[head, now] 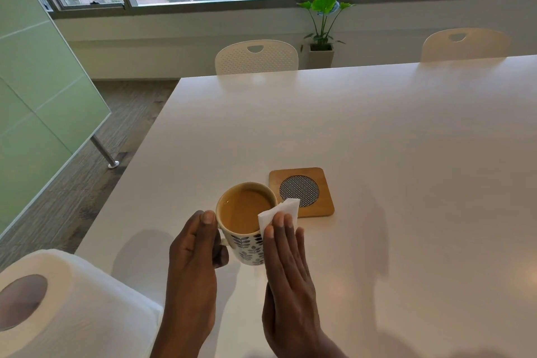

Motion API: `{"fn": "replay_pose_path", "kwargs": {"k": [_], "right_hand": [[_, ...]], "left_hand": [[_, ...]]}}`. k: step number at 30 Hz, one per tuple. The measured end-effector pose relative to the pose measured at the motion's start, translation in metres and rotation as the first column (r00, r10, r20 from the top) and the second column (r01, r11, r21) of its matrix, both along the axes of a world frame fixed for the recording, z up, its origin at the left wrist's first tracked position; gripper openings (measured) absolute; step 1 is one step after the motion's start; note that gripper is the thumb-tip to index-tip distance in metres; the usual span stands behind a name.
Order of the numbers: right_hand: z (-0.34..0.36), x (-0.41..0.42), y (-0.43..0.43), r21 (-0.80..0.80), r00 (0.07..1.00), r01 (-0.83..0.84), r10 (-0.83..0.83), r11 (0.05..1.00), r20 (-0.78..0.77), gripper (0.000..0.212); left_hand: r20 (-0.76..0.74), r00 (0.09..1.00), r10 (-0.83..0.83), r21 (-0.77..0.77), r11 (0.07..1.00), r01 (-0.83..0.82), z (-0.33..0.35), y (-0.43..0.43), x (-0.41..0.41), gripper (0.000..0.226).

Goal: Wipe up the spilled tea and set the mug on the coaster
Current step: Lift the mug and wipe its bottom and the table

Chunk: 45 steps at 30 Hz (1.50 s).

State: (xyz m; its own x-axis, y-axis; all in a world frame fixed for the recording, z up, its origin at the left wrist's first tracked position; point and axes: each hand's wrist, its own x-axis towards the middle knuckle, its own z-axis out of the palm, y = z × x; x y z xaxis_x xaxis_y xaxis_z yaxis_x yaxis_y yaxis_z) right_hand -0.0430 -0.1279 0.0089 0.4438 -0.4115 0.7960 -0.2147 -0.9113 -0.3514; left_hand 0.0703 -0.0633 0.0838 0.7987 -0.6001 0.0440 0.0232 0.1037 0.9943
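Observation:
A white mug [248, 247] with a blue leaf pattern, full of milky tea, is at the table's near left. My left hand [193, 259] grips its handle side, thumb near the rim. My right hand [286, 264] presses a folded white tissue [280, 212] flat against the mug's right wall; the tissue's top corner sticks up past the rim. A square wooden coaster [315, 206] with a round woven insert lies just behind and right of the mug, apart from it. No spilled tea shows on the table; the mug's base is hidden by my hands.
A large roll of paper towel [58, 305] stands at the near left corner of the white table [377, 139]. Two white chairs [257, 58] are tucked in at the far edge. A potted plant [322, 26] stands by the window.

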Motion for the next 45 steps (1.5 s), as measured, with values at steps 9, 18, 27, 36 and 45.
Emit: {"fn": "replay_pose_path", "kwargs": {"k": [9, 18, 27, 36, 45], "right_hand": [[0.005, 0.001, -0.003, -0.175, 0.985, 0.041, -0.069, 0.984, -0.157, 0.116], [-0.008, 0.007, 0.004, -0.208, 0.985, -0.119, 0.09, 0.971, -0.144, 0.061], [-0.019, -0.015, -0.034, -0.234, 0.815, -0.467, 0.312, 0.853, -0.489, 0.059], [-0.018, -0.044, -0.093, -0.309, 0.734, -0.552, 0.276, 0.774, -0.621, 0.053], [-0.042, -0.072, -0.118, -0.167, 0.734, -0.421, 0.227, 0.891, -0.64, 0.062]], "left_hand": [[0.022, 0.999, 0.042, -0.004, 0.999, -0.042, -0.005, 0.003, 0.009, 0.032], [0.017, 0.996, 0.087, 0.017, 0.996, -0.087, -0.004, 0.007, 0.012, 0.036], [0.037, 0.998, 0.049, -0.008, 0.999, -0.048, -0.004, 0.008, 0.013, 0.042], [0.084, 0.996, 0.036, 0.002, 0.999, -0.036, -0.008, -0.001, 0.014, 0.038], [0.019, 1.0, 0.005, -0.02, 1.0, -0.005, -0.028, -0.005, 0.025, 0.05]]}}
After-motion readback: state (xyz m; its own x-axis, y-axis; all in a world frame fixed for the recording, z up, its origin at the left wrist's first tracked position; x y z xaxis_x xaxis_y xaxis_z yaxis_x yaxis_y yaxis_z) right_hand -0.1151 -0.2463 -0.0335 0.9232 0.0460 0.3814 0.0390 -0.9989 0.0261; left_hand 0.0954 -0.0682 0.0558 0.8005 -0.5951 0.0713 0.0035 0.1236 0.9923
